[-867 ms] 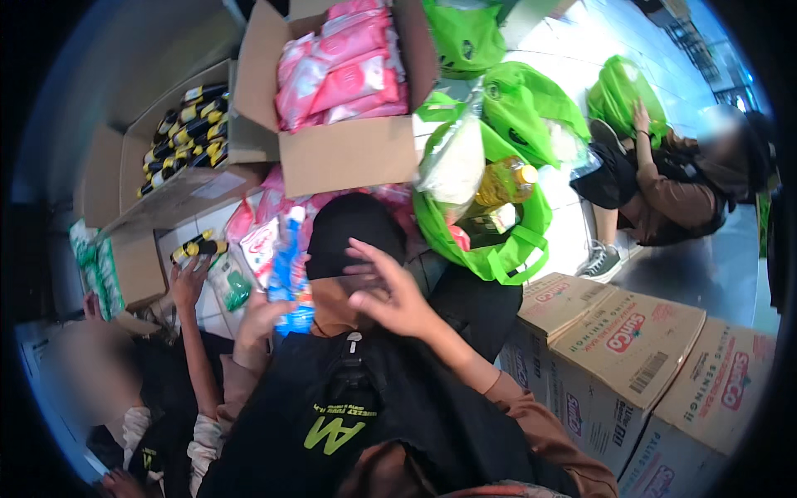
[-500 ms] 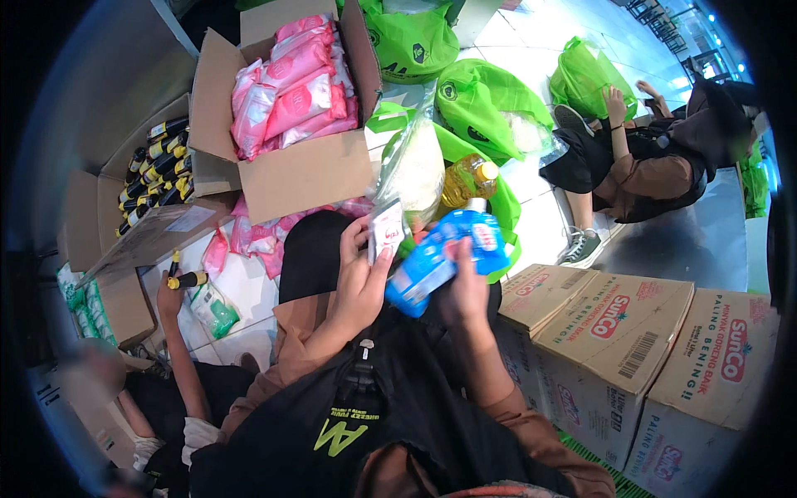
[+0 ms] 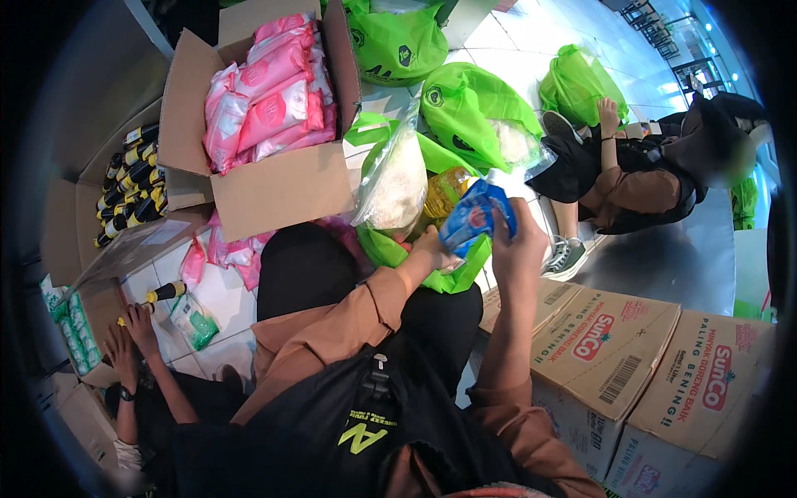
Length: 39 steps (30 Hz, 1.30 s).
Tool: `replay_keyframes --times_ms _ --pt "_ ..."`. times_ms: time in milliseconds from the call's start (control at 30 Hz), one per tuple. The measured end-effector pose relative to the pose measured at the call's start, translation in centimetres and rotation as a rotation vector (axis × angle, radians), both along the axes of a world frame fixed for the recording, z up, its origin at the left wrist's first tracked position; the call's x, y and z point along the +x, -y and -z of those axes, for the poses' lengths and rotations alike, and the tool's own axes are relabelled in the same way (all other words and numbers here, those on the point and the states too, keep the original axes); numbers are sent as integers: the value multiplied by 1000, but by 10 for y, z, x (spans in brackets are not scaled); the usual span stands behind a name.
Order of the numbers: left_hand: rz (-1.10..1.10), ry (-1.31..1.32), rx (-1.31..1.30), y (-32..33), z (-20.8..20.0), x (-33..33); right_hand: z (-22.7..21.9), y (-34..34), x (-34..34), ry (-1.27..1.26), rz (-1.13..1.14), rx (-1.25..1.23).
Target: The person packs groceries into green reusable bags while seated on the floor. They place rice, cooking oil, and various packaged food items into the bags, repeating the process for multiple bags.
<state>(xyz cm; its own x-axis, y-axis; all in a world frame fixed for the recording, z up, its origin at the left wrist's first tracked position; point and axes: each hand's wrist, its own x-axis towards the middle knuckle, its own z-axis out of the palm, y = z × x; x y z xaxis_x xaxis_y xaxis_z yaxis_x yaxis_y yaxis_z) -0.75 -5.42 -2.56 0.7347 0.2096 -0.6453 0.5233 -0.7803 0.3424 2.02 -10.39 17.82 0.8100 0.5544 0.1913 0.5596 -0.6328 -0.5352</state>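
Note:
My right hand is closed on a blue spouted pouch with a white cap, held tilted over an open green carrier bag. My left hand reaches down into that bag, its fingers partly hidden. A pale edge beside it looks like the small white packet, still in its grip. In the bag stand a clear bag of white grain, probably rice, and a bottle of yellow oil, partly behind the pouch.
A carton of pink packets stands ahead left, beside a carton of dark bottles. Filled green bags lie ahead. Stacked cartons border my right. One person sits ahead right; another person's hands work at left.
My left hand has lowered with the white packet into the green bag. The pouch has moved right and up in my right hand. At left, the other person's hands have shifted lower.

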Motion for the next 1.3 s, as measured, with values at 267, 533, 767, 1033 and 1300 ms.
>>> replay_keyframes --times_ms 267,533,767,1033,1300 --pt "-24 -36 5 -8 17 -6 85 -21 -15 131 -64 104" --pt "5 -1 -42 -12 10 -11 172 -31 14 -187 7 -238" --pt "42 14 -180 -28 -9 -36 161 -29 25 -394 -52 -321" --pt "43 668 -11 -29 -35 -155 125 53 -29 -537 -638 -56" --pt "19 589 273 -24 -41 -162 132 36 -18 -513 -274 -64"
